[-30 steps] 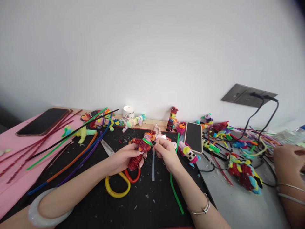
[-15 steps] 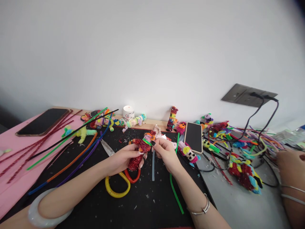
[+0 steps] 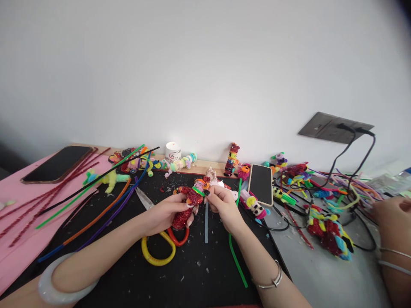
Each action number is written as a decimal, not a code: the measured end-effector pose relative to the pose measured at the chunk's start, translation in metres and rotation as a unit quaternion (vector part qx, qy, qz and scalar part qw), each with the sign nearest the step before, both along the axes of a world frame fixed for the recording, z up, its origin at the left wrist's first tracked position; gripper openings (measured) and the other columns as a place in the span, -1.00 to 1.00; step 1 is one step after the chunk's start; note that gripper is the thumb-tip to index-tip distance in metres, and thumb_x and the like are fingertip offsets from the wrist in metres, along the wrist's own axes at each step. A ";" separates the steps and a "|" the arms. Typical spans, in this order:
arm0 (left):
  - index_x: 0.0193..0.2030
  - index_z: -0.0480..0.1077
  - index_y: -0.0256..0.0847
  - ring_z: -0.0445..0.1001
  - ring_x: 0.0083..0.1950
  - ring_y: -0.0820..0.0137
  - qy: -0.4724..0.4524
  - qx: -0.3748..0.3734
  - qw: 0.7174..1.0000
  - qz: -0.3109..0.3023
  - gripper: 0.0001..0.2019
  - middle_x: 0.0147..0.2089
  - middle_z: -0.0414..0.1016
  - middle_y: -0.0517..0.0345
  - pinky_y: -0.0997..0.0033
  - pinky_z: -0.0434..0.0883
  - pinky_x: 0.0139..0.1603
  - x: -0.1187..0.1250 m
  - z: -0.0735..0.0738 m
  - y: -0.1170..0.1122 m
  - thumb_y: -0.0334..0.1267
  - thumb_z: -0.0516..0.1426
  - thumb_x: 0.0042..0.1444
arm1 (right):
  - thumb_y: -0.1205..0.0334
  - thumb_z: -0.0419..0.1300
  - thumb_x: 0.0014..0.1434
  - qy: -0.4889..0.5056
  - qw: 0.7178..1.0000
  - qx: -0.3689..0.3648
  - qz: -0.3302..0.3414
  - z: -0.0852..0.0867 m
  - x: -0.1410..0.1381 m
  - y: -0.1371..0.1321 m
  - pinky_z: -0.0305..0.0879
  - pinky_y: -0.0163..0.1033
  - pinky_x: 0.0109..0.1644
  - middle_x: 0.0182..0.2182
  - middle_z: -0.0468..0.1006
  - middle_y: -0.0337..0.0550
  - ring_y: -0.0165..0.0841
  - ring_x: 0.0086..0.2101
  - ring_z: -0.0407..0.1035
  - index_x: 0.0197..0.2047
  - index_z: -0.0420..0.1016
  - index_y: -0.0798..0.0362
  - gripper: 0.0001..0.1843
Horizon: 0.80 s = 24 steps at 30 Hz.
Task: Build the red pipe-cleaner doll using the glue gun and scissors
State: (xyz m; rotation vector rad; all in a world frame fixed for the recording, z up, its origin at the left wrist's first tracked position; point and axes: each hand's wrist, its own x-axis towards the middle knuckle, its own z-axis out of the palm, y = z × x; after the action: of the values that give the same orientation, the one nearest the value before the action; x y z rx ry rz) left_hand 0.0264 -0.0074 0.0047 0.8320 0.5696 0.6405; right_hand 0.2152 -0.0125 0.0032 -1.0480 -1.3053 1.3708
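A red glittery pipe-cleaner doll (image 3: 181,219) with a pink face and a green collar is gripped round its body by my left hand (image 3: 167,210). My right hand (image 3: 223,206) is closed in a pinch at the doll's head, on its right side; whether a small piece sits between the fingertips I cannot tell. Scissors (image 3: 157,252) with a yellow and a red handle lie under my left hand. A glue stick (image 3: 206,224) sticks out below my right hand from a white glue gun (image 3: 218,188), which is mostly hidden behind that hand.
Loose pipe cleaners (image 3: 96,220) and a dark phone (image 3: 58,164) lie at left. Behind stand a paper cup (image 3: 173,150) and a pipe-cleaner figure (image 3: 231,160). At right are a second phone (image 3: 260,185), more figures (image 3: 330,233), cables and another person's hand (image 3: 391,218).
The doll's head has turned slightly, with its face showing a little more. My hands stay in nearly the same place. The other person's hand at right has shifted slightly.
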 end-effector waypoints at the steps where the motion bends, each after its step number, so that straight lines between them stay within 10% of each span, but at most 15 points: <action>1: -0.24 0.40 -0.28 0.44 -0.47 0.43 -0.003 0.001 1.000 -0.002 -0.80 -0.30 0.44 0.12 0.39 0.29 -0.35 0.000 0.000 0.000 -0.27 0.24 -0.02 | -0.07 0.20 0.09 0.010 1.000 -0.006 0.003 0.000 0.000 -0.001 -0.32 -0.34 -0.59 -0.71 0.02 -0.46 -0.56 -0.67 -0.20 -0.51 0.30 0.06 -0.62; 18: -0.24 0.39 -0.27 0.42 -0.47 0.45 0.000 0.018 1.000 -0.006 -0.79 -0.28 0.43 0.11 0.42 0.26 -0.40 0.001 -0.005 -0.001 -0.25 0.24 0.00 | -0.05 0.17 0.11 0.024 1.000 -0.009 0.003 -0.001 0.002 0.000 -0.31 -0.33 -0.57 -0.69 0.01 -0.44 -0.54 -0.66 -0.19 -0.52 0.32 0.06 -0.64; 24: -0.20 0.36 -0.25 0.40 -0.43 0.43 0.041 0.102 0.985 0.129 -0.76 -0.42 0.41 0.18 0.41 0.31 -0.37 0.002 -0.006 0.002 -0.20 0.24 0.05 | 0.08 0.09 0.18 -0.084 0.985 0.110 -0.102 0.003 0.005 -0.002 -0.15 -0.31 -0.51 -0.65 0.09 -0.36 -0.47 -0.59 -0.06 -0.55 0.31 0.05 -0.67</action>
State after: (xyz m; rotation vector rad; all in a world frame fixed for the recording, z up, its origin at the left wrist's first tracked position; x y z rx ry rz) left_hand 0.0283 -0.0052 -0.0009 0.9892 0.7013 0.9168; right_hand 0.2204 -0.0146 0.0063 -1.1284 -1.3932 0.9784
